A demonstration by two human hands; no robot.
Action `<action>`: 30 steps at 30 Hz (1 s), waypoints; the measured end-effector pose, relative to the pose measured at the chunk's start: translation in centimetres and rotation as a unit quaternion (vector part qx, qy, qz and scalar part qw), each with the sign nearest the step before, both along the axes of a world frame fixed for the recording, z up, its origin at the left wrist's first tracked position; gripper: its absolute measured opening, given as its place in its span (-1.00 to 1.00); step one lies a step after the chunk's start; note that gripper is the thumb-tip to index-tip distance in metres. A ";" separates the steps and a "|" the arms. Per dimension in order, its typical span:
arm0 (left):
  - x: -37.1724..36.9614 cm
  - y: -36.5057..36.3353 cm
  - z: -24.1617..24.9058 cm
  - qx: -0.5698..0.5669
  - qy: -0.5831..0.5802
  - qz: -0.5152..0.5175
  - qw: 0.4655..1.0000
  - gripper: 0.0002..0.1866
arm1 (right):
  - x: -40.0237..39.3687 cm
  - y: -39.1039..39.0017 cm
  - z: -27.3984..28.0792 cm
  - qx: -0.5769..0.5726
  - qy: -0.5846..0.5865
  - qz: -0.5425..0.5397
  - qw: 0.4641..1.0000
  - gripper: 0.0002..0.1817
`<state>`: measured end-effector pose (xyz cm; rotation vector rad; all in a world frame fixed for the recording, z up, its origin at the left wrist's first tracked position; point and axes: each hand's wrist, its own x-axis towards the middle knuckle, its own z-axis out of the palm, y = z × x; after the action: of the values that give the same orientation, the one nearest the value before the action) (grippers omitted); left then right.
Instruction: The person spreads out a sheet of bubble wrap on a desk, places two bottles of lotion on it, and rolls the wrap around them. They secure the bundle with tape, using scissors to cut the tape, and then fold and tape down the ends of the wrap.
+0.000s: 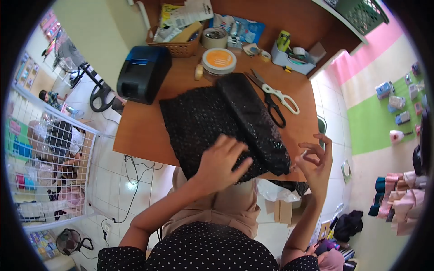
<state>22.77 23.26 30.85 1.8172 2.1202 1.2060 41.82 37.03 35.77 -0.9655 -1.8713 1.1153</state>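
Observation:
A sheet of black bubble wrap (192,119) lies across the front of the wooden desk, its near edge hanging toward my lap. Along its right side rests a long black bundle (253,117), glossy at the near end; whatever is inside is hidden. My left hand (224,162) lies palm down on the bubble wrap with fingers spread, left of the bundle. Just off the bundle's near right corner, my right hand (316,158) is raised with its fingers apart and bent. Scissors (280,97) with black and white handles lie right of the bundle, blades pointing away.
A black label printer (143,74) stands at the desk's left. Behind are a wicker basket (181,49), a round orange-lidded tub (219,61) and a grey organizer (294,61). A white wire rack (58,171) stands left; a cardboard box (284,211) is below the desk.

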 end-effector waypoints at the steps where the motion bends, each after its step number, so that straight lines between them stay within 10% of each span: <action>1: -1.3 0.6 0.3 -0.001 0.042 0.040 0.998 -0.74 | 0.1 0.1 0.7 0.028 -0.061 0.029 0.997 -0.44; 6: -7.8 4.3 1.0 0.076 0.160 0.140 0.974 -0.64 | -4.4 -0.4 0.6 0.088 -0.158 0.056 0.982 -0.34; 10: -13.9 9.9 1.3 0.051 0.342 0.132 0.929 -0.60 | -8.8 -3.0 -1.3 0.278 -0.416 0.035 0.865 -0.19; 20: -15.9 12.2 2.1 -0.156 0.343 0.142 0.915 -0.54 | -7.1 1.4 -1.6 0.210 -0.268 0.160 0.926 -0.30; 25: -15.5 9.7 1.2 0.095 0.359 0.188 0.909 -0.62 | -5.8 3.0 -1.3 0.126 -0.218 0.230 0.940 -0.36; 27: -9.8 5.4 3.9 0.099 0.145 0.101 0.979 -0.65 | -5.8 4.2 -1.4 0.122 -0.190 0.239 0.945 -0.36; 30: -2.3 0.7 1.2 0.047 0.217 -0.052 0.974 -0.51 | -6.3 6.3 -1.9 0.161 -0.201 0.265 0.929 -0.35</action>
<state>20.47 23.99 32.06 2.3863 2.1616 0.9691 35.54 43.29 33.84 -0.5319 -2.6579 0.8922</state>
